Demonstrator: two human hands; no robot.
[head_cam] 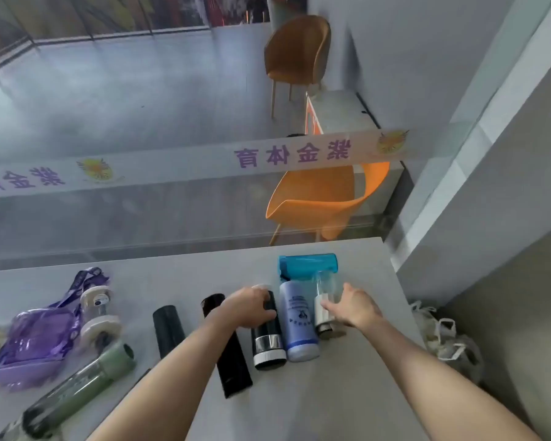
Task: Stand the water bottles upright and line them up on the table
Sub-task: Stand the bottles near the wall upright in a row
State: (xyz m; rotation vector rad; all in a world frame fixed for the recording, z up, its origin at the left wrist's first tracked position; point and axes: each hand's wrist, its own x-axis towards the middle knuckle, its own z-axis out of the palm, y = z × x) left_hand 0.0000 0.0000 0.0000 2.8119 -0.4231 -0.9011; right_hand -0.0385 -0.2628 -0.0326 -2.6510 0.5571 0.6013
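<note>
While bottles lie flat: head view only.
Left grip [252,308]: your fingers wrap the black bottle [266,332], lying on the worktop [347,393].
Right grip [352,308]: half-open, touching the clear bottle [323,300].
Advice: tip each onto its base, evenly spaced.

Desk [363,393] centre-right is crowded: black bottle with silver band [267,342], lavender bottle [299,326] and clear bottle [323,307] touch side by side, no gap for fingers between them. Blue bottle [309,265] lies across behind them, blocking the far side. Two black bottles [169,329] further left have open lanes between. Left edge is cluttered by purple bag [35,338] and green bottle [86,383]. Near right desk is bare, wall [490,218] close on the right.
</note>
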